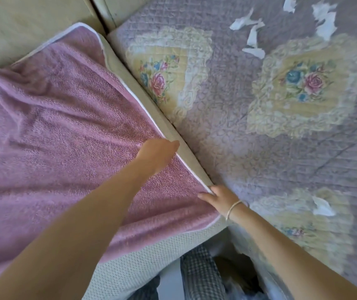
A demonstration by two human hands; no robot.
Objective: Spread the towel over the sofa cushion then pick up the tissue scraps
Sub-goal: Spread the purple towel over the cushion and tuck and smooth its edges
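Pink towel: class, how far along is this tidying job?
Done: pink fleecy towel mostly covers the beige cushion, though wrinkled. In hand: left hand rests on it, right hand pinches its white edge. To do: white tissue scraps lie on the quilted purple cover.

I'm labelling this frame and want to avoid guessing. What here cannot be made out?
Towel: head view, left part cut off by the frame edge, near part covered by the left forearm.
Left hand: motion blur; contact with the towel unclear.
Right hand: fingertips hidden under it at the towel's edge; pinch or touch unclear.
Tissue scraps: some cut by top and right edges; no full count.
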